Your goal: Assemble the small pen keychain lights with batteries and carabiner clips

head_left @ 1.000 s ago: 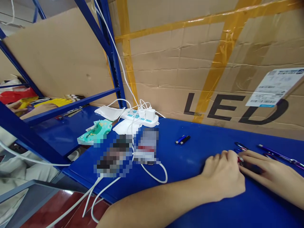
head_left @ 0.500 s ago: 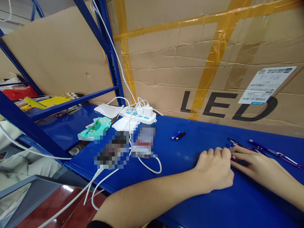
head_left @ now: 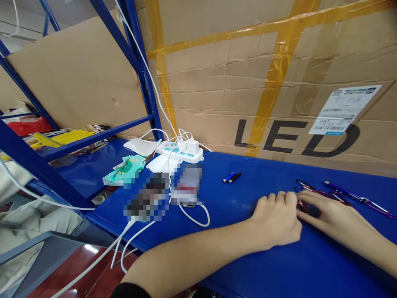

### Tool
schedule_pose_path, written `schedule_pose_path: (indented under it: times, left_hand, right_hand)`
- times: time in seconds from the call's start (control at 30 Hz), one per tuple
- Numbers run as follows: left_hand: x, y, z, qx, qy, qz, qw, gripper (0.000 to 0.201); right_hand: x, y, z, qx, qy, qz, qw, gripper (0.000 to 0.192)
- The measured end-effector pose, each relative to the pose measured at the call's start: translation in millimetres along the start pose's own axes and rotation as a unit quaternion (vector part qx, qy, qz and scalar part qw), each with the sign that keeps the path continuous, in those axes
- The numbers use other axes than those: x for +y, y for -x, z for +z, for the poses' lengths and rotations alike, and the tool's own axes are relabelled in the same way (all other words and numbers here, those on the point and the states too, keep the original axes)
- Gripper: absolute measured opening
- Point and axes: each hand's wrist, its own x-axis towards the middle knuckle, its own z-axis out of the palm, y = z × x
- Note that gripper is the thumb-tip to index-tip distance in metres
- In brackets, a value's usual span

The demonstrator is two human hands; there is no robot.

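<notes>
My left hand (head_left: 276, 217) lies knuckles-up on the blue shelf surface (head_left: 248, 256), fingers curled toward a small red-and-dark item (head_left: 305, 207) pinched between both hands. My right hand (head_left: 336, 217) reaches in from the right, its fingertips on the same item; the item is mostly hidden. Just beyond the fingers lie several thin purple and red pens or clips (head_left: 322, 192) and a long purple pen (head_left: 356, 198).
A large taped cardboard box marked "LED" (head_left: 279, 95) stands behind. A white power strip (head_left: 181, 152) with chargers and cables, two blurred devices (head_left: 167, 192), a teal packet (head_left: 124, 170) and two small dark cylinders (head_left: 231, 177) sit left. Blue rack posts (head_left: 145, 82) rise at left.
Both hands stay together on the small item; the view has shifted slightly, so they sit a little further left and up in the picture.
</notes>
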Motion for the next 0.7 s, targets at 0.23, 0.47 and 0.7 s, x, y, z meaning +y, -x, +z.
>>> schedule_pose_path:
  times: [0.23,0.47,0.7]
  left_hand:
    - [-1,0,-0.1,-0.002,-0.001,-0.003,1.000,0.027]
    - [-2,-1,-4.6,-0.003,0.048,-0.016,0.999,0.027]
    - [-2,-2,-5.9,-0.012,0.094,-0.053,0.994,0.028]
  right_hand:
    - [5,-1,5,0.019,0.001,-0.021,1.000,0.046]
    - [-4,2,-12,0.139,0.046,-0.019,0.989,0.046]
    - [-1,8,-10,0.241,0.037,-0.142,0.959,0.024]
